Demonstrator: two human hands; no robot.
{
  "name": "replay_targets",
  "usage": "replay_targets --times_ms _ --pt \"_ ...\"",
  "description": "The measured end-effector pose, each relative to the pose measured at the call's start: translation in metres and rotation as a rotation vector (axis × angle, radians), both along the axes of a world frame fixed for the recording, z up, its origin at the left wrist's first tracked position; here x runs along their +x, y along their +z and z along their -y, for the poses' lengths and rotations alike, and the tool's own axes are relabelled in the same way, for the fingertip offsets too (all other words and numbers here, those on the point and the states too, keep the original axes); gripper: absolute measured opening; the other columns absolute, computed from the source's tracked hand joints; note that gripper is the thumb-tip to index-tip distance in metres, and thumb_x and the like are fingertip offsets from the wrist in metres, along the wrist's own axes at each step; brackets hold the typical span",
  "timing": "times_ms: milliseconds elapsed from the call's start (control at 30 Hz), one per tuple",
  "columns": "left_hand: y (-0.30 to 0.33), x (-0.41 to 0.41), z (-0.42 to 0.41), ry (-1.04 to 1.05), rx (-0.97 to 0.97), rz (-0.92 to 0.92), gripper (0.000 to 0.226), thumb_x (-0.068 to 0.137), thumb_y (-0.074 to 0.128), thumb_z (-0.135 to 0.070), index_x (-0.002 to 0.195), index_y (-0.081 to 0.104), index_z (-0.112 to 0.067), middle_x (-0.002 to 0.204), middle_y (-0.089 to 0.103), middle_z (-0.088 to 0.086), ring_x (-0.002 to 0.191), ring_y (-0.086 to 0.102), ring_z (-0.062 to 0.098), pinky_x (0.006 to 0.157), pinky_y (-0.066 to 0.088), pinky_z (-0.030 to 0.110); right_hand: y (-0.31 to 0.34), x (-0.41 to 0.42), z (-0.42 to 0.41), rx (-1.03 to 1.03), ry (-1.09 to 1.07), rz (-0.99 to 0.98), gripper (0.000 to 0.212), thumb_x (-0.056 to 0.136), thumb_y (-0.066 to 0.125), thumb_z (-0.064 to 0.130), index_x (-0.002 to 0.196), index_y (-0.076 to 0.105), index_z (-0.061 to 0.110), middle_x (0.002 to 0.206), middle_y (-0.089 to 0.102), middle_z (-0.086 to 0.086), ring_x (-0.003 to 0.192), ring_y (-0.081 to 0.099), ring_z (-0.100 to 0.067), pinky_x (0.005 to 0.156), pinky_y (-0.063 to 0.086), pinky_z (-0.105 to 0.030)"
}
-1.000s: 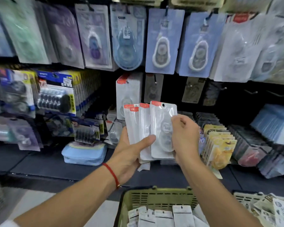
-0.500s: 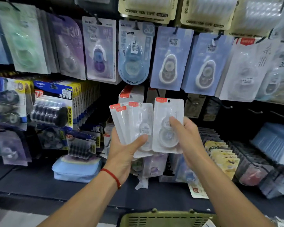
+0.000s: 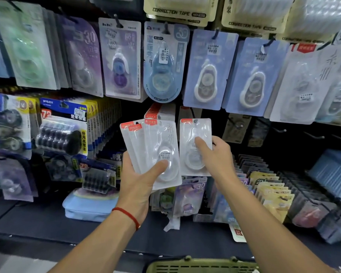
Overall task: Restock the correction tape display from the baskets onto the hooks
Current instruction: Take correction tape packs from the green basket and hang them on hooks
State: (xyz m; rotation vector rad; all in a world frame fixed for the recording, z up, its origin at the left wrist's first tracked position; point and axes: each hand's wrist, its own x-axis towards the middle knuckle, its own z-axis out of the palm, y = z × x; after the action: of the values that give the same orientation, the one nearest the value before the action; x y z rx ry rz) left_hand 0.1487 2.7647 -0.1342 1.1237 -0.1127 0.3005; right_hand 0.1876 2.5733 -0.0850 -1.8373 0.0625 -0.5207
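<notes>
Display wall [image 3: 185,62] mostly stocked up top; several hooks [image 3: 280,130] in the dark row below look bare or thin, so restock seems early-to-mid. Green basket [image 3: 201,266] at bottom edge, contents not visible. Left hand [image 3: 138,180] grips a fanned stack of correction tape packs [image 3: 152,152], thumb across front. Right hand [image 3: 215,156] pinches one single pack [image 3: 193,146], lifted just beside the stack, not yet hung.

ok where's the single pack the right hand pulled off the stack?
Head view, centre: the single pack is held up by the right hand, just right of the fanned stack in the left hand, below the blue hanging cards.
</notes>
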Motion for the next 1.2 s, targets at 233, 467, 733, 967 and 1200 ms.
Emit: replay_targets --times_ms 233,467,733,967,1200 --pt "0.003 -0.004 0.007 -0.097 -0.031 -0.003 0.088 0.061 0.098 -0.023 0.137 0.054 -0.028 0.128 0.073 0.001 0.116 0.073 0.026 0.085 0.063 0.043 -0.008 -0.019 0.0 -0.247 -0.014 0.045 0.039 0.104 0.055 0.048 0.136 0.06 0.026 0.128 0.063 0.01 0.112 0.061 -0.001 0.09 0.048 -0.024" --pt "0.009 -0.013 0.015 -0.206 -0.026 -0.026 0.104 0.048 0.102 -0.052 0.136 0.052 -0.029 0.127 0.074 0.001 0.114 0.074 0.028 0.081 0.064 0.052 -0.013 -0.045 -0.01 -0.099 0.282 0.007 0.016 0.1 0.069 0.041 0.111 0.072 0.03 0.1 0.078 0.014 0.092 0.074 -0.005 0.082 0.06 -0.03" --pt "0.001 -0.01 0.013 -0.016 0.103 0.022 0.062 0.074 0.089 -0.023 0.127 0.058 -0.029 0.114 0.076 -0.013 0.106 0.074 0.01 0.082 0.063 0.027 -0.008 -0.033 0.004 0.113 0.042 0.083 0.021 0.086 0.066 0.045 0.102 0.066 0.03 0.096 0.075 0.011 0.087 0.073 -0.011 0.071 0.056 -0.032" --pt "0.007 -0.012 0.007 0.072 0.12 0.081 0.067 0.07 0.088 -0.031 0.13 0.057 -0.029 0.115 0.074 -0.013 0.105 0.074 0.007 0.082 0.062 0.024 -0.009 -0.026 -0.001 0.128 0.059 0.048 0.024 0.088 0.069 0.049 0.101 0.073 0.029 0.096 0.078 0.007 0.088 0.075 -0.014 0.074 0.061 -0.041" --pt "0.006 -0.014 0.009 0.07 0.133 0.056 0.061 0.071 0.089 -0.03 0.124 0.059 -0.028 0.112 0.075 -0.014 0.101 0.075 0.006 0.081 0.064 0.029 -0.013 -0.01 0.001 -0.235 -0.084 -0.12 0.058 0.104 0.056 0.05 0.15 0.049 0.016 0.144 0.058 -0.005 0.127 0.057 -0.023 0.095 0.051 -0.038"
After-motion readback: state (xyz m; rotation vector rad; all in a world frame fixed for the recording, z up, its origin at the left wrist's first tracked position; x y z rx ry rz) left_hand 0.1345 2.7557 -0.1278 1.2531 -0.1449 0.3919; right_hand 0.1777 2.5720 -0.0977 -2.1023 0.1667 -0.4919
